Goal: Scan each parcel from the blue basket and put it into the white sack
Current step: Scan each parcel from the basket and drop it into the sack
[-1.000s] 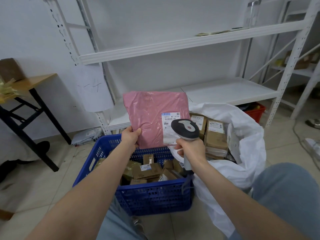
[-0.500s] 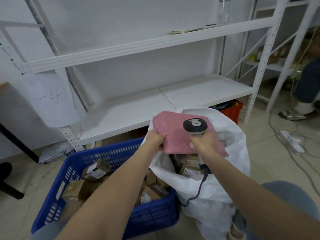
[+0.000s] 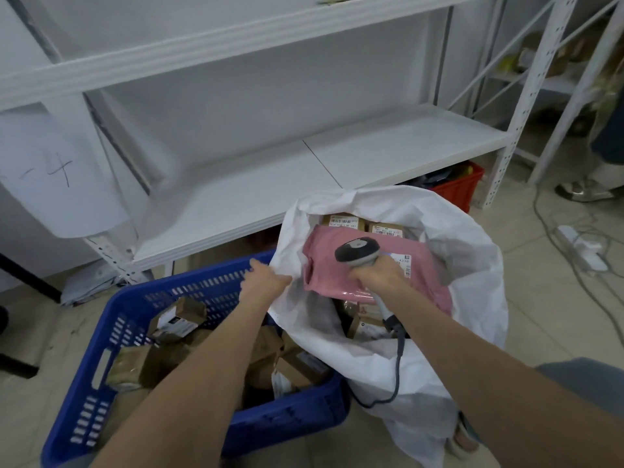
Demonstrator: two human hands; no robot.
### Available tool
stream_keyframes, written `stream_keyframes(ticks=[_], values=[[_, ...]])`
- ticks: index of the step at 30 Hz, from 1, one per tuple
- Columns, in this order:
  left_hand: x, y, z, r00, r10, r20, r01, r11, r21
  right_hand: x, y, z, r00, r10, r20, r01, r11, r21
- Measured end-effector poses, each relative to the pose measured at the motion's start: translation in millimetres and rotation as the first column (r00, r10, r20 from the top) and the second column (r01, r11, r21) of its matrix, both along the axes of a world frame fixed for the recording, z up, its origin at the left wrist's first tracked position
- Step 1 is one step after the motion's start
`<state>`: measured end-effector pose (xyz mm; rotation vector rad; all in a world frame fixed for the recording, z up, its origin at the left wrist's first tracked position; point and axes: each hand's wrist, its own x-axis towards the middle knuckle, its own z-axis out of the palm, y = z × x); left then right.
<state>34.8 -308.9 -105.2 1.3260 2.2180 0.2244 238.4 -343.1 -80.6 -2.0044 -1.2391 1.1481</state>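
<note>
The pink parcel point(image 3: 324, 268) lies in the mouth of the white sack point(image 3: 472, 265), flat on the brown boxes point(image 3: 342, 220) inside, its long axis running left to right across the opening and dipping a little toward the right. We judge this one delivered, so the coming move turns on the blue basket point(image 3: 131, 298). Its brown parcels point(image 3: 177, 320) lie below and to the left of both hands, nearer to us than the sack, and our left hand point(image 3: 266, 282) is plainly the closer of the two. That hand sits at the sack's left rim, just above the basket's far wall, touching the white fabric; whether it pinches the rim or merely rests against it we cannot tell. Its forearm runs straight over the basket, so we reckon it need only draw back and drop to reach a parcel. Our right hand point(image 3: 378, 275) hangs over the pink parcel, fingers wrapped round the handle of the scanner point(image 3: 358, 251), the scanner's head pointing away from us and its cable point(image 3: 400, 359) trailing down over the sack's near rim
</note>
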Motion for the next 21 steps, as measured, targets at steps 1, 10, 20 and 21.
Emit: stream_keyframes(ticks=[1,10,20,21], values=[[-8.3,-5.9,-7.9,0.985,0.060,0.161,-0.048,0.996,-0.073,-1.4,2.3,-4.1,0.999,0.028,0.015,-0.028,0.999,-0.027],[-22.9,3.7,27.6,0.898,-0.008,0.440,-0.097,0.972,0.215,-38.8,7.5,-23.8,0.921,0.317,0.228,-0.262,0.934,-0.242],[-49.2,-23.3,7.7,0.799,0.121,0.589,-0.245,0.960,0.136,-44.3,-16.7,-33.5,0.972,0.233,-0.006,-0.229,0.950,-0.211],[-49.7,-24.3,8.7,0.792,0.114,0.600,-0.228,0.967,0.118,-42.5,-16.4,-31.0,0.977,0.214,-0.019,-0.213,0.958,-0.192]])
